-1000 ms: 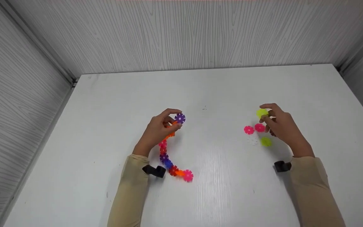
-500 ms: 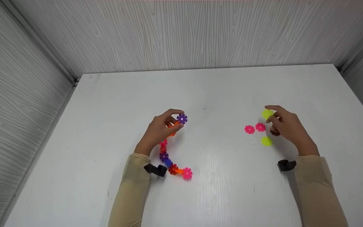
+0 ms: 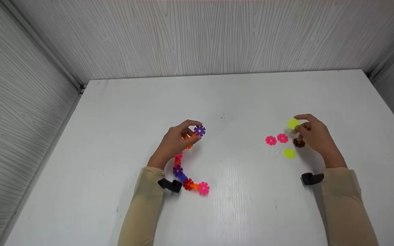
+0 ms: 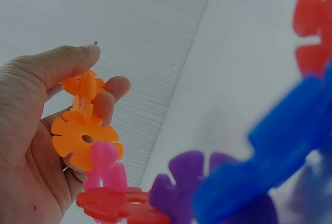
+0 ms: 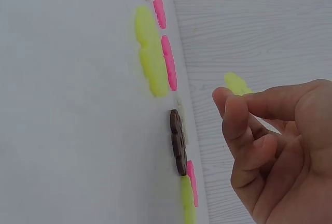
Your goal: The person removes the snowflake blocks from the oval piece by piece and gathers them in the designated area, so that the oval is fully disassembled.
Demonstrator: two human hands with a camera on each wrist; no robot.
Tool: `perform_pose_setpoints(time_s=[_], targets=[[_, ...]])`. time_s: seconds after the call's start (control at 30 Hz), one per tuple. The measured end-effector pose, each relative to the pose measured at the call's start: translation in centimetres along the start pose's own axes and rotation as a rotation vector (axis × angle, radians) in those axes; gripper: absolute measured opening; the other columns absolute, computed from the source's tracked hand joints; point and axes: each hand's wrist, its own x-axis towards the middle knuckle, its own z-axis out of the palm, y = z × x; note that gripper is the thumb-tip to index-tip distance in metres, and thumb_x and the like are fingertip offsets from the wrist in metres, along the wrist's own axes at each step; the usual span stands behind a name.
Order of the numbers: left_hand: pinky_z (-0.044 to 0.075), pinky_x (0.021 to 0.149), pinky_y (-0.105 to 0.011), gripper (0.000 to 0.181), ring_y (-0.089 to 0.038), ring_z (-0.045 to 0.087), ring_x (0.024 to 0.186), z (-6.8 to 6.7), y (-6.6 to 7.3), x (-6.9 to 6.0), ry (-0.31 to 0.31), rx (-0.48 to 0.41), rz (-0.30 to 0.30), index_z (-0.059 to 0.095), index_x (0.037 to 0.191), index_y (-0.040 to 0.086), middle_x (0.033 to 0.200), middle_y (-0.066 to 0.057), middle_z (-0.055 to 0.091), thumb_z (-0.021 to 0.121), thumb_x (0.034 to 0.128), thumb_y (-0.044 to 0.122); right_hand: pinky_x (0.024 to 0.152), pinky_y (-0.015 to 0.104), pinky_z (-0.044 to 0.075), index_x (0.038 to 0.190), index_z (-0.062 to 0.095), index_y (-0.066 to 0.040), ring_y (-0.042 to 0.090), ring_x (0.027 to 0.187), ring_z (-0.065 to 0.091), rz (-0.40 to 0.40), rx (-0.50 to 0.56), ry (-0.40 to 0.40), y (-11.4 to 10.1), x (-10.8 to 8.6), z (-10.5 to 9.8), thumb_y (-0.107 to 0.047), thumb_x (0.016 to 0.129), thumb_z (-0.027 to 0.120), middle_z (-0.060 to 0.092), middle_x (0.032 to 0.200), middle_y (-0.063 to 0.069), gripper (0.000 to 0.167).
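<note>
My left hand (image 3: 174,141) pinches the upper end of a chain of slotted flower-shaped plastic discs, by a purple disc (image 3: 199,130) and the orange piece joined to it. From there the chain curves down past the wrist to a pink disc (image 3: 203,188) at its lower end. In the left wrist view an orange disc (image 4: 85,140) sits by the palm, linked to pink, red, purple and blue ones. With thumb and finger, my right hand (image 3: 315,135) pinches a loose yellow disc (image 3: 293,123), raised above the table beside the other loose discs.
Under the right hand lie a dark brown disc (image 3: 299,142), another yellow disc (image 3: 289,153), two pink discs (image 3: 276,139) and a clear disc (image 3: 274,151). In the right wrist view, more pink and yellow edges show past the brown disc. Grain-patterned panels (image 3: 197,37) wall the white table (image 3: 238,212).
My right hand has shifted right with the yellow disc, uncovering more of the brown disc. My left hand has drifted slightly right with the purple end of the chain.
</note>
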Motion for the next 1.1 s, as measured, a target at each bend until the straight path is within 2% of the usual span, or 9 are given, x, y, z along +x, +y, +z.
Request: perform_pose_setpoints(time_s=[0.27,0.5,0.77,1.1], targets=[[0.05,0.066,-0.025,0.037,-0.017,0.056,0.078,0.0,0.2,0.0,-0.017,-0.006,-0.013,0.058,0.127,0.029,0.097,-0.005,0.067,0.067,0.091,0.026,0.063,0.022,0.047,0.143,0.04,-0.009,0.015,0.075,0.057,0.0,-0.001,-0.005,0.1,0.6,0.1,-0.02,0.102,0.043,0.066,0.107,0.019,0.043],[0.043,0.06,-0.025,0.037,-0.016,0.052,0.07,-0.2,0.2,0.0,-0.013,0.013,0.011,0.059,0.126,0.026,0.092,-0.004,0.067,0.068,0.0904,0.026,0.061,0.023,0.047,0.142,0.041,-0.009,0.016,0.075,0.057,-0.023,-0.015,-0.085,-0.5,1.6,0.6,-0.014,0.1,0.047,0.066,0.106,0.021,0.043],[0.046,0.062,-0.025,0.04,-0.016,0.053,0.071,0.0,0.1,0.0,-0.012,0.0,-0.003,0.057,0.129,0.026,0.094,-0.005,0.067,0.068,0.0904,0.026,0.063,0.026,0.047,0.138,0.041,-0.006,0.022,0.08,0.056,0.027,-0.023,-0.152,-1.2,2.4,1.2,-0.016,0.1,0.049,0.062,0.116,0.022,0.041],[0.046,0.063,-0.026,0.039,-0.016,0.054,0.071,0.4,-0.1,0.1,-0.015,-0.012,-0.034,0.056,0.127,0.025,0.093,-0.004,0.068,0.069,0.0896,0.025,0.057,0.028,0.046,0.138,0.043,-0.007,0.02,0.067,0.052,0.024,-0.046,-0.165,-1.1,2.8,1.5,-0.016,0.1,0.046,0.061,0.106,0.019,0.039]])
